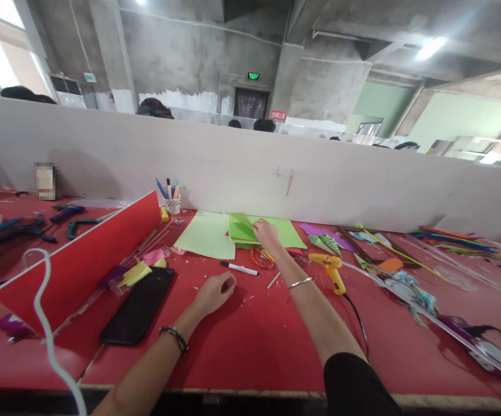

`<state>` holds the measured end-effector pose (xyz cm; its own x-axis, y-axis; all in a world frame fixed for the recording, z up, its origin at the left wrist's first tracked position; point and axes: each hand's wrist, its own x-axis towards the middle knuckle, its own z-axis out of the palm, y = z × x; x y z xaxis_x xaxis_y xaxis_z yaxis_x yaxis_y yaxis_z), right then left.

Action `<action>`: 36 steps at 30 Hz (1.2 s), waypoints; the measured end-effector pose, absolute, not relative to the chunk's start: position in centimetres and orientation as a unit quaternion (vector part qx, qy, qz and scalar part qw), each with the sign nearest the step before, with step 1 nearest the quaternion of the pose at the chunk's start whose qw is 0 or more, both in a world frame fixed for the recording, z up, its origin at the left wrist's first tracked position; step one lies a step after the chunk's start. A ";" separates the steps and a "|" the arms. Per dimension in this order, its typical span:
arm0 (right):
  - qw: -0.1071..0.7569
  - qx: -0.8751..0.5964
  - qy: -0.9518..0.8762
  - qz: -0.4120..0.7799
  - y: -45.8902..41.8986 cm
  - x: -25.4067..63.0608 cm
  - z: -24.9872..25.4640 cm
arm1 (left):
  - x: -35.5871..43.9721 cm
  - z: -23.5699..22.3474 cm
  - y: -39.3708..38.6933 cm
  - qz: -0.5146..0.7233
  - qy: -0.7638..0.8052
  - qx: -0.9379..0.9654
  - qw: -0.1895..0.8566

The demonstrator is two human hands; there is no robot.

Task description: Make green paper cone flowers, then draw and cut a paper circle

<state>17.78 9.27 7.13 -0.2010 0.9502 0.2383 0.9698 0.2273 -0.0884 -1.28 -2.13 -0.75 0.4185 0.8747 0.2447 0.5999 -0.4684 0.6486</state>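
Across the red table (259,346), the right hand (267,232) pinches green paper (239,226); the left hand (216,292), loosely curled, holds nothing.

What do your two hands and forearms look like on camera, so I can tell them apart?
Left hand: bare, with a dark, beaded-looking bracelet at the wrist. Right hand: bare, with a thin silvery bangle and a black sleeve near the elbow.
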 end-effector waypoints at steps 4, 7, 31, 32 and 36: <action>0.076 -0.585 -0.807 -0.004 9.0 16.5 5.8 | -1.4 -1.1 -2.0 0.304 0.455 0.806 0.227; 0.059 -0.573 -0.818 0.001 9.2 15.5 4.9 | -1.5 -1.2 -2.0 0.298 0.462 0.804 0.224; 0.163 -0.678 -0.717 -0.001 13.7 18.8 4.4 | -1.2 -0.1 -2.6 0.248 0.458 0.823 0.227; 0.159 -0.674 -0.721 -0.002 13.7 18.6 4.4 | -1.2 -0.1 -2.6 0.248 0.457 0.824 0.227; 0.133 -0.642 -0.755 -0.016 13.2 17.5 4.2 | -1.3 -0.1 -2.5 0.247 0.454 0.826 0.224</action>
<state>17.45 13.19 4.21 -0.1406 0.9652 0.2204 0.9735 0.1753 -0.1469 -1.25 -2.51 -0.14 0.4651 0.8613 0.2046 0.6393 -0.4866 0.5954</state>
